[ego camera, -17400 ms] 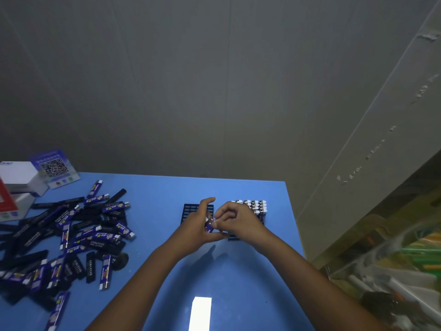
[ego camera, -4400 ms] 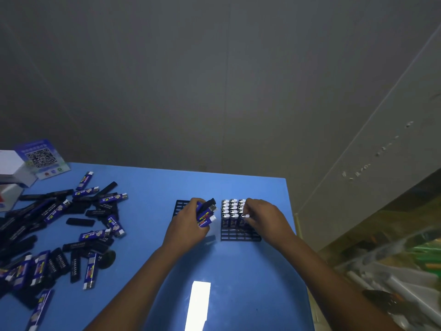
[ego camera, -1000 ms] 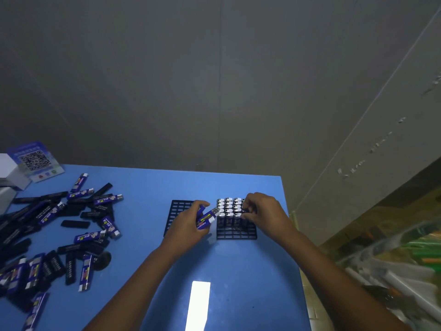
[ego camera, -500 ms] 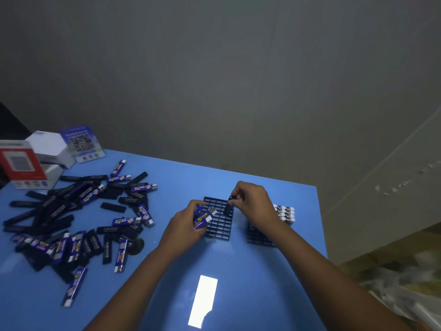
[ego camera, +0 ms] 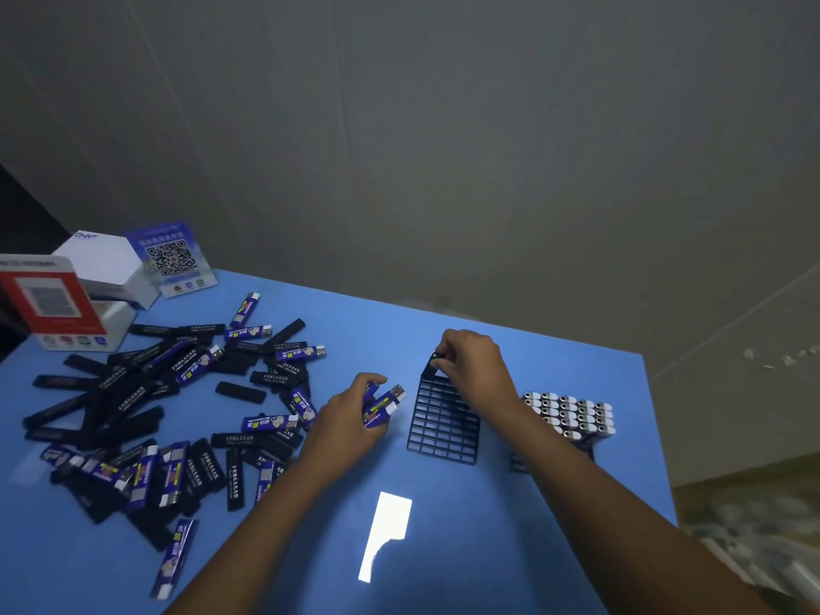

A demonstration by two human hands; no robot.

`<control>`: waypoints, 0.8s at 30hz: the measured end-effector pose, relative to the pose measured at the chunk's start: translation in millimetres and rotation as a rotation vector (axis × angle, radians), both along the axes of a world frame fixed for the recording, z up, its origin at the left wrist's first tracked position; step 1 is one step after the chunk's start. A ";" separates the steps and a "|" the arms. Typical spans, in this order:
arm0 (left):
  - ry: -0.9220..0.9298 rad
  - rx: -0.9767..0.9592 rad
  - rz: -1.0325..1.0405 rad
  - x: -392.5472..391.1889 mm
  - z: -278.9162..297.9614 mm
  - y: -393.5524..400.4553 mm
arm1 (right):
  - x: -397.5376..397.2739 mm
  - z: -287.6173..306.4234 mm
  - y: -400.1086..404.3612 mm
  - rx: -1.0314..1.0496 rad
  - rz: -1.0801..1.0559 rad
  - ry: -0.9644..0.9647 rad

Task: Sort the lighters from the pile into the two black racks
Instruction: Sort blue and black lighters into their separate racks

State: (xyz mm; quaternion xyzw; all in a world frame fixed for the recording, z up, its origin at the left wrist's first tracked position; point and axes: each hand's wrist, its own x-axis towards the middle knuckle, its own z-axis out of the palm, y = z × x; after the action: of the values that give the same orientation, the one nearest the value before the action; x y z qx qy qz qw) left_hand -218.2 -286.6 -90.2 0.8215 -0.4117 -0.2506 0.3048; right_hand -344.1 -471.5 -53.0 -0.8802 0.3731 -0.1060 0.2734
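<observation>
Our right hand point(ego camera: 472, 364) pinches a black lighter point(ego camera: 435, 360) by its top end, fingers curled tight around it, at the far corner of the near-empty rack point(ego camera: 443, 419). It looks like it's going into a far-corner slot, though the fingers hide the slot itself. Our left hand point(ego camera: 350, 419) grips a small bunch of blue lighters point(ego camera: 384, 403), fingers wrapped round them, metal heads sticking out toward the rack.

The second rack point(ego camera: 572, 419) sits to the right, well apart, its far rows packed with upright lighters, silver caps up. The pile point(ego camera: 155, 410) of black and blue lighters lies scattered on the left of the blue table point(ego camera: 443, 548), most still unsorted. A white box point(ego camera: 104, 266), a red-and-white box point(ego camera: 49, 299) and a QR code card point(ego camera: 171, 257) stand at the far left corner.

The lighters should be light, stiff and smooth-sided, so probably a bit slippery. We'd take each near the cap end between thumb and fingertips and lower it straight down; the slots are narrow, and the thin grid may shift if nudged.
</observation>
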 end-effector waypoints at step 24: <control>0.000 -0.069 -0.084 -23.3 24.8 -12.3 | -40.8 31.7 18.3 0.246 0.138 -0.152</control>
State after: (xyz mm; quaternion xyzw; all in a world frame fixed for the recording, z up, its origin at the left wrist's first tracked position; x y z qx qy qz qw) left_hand -241.4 -298.9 -65.4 0.7925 -0.4542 -0.2486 0.3222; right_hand -384.8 -453.2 -21.3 -0.8531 0.3003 -0.1068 0.4130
